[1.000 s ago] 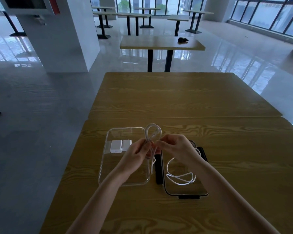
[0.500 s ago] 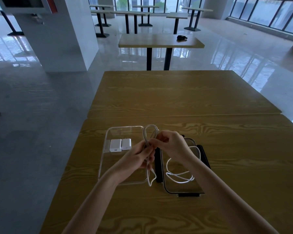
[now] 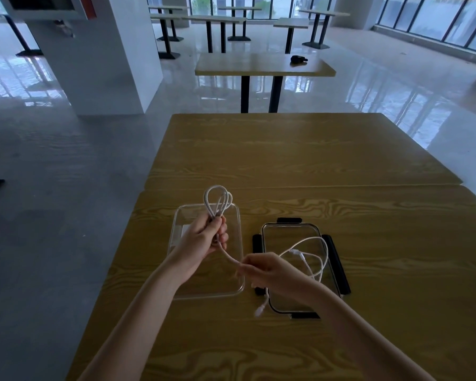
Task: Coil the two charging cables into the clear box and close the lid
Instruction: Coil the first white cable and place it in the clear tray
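The left hand [image 3: 204, 237] has its fingers [image 3: 222, 229] curled round the gathered waist of a white cable [image 3: 217, 200], whose few loops stand up above the fist over the far part of the clear box [image 3: 239, 243]. From under that fist the free tail runs down and right to the right hand [image 3: 270, 273], which pinches it near the end; the plug hangs blurred below, over the near bench [image 3: 396, 270]. The cable looks light, limp and a little springy, so the loops will likely open out if the waist is let go; the crossing of the loops is the place to hold, and the tail is best fed through a light pinch rather than pulled. The second cable [image 3: 313, 259] lies loose on the lid [image 3: 338, 259], which sits flat just right of the box, its black clips out at the sides. That cable must come off before the lid can be lifted. The box is open and thin-walled, probably easy to shove. Something pale shows in it behind the left hand; I cannot tell what. Farther off stand another table [image 3: 264, 64] bearing a small dark object [image 3: 298, 59], and a white pillar [image 3: 107, 64] at far left.
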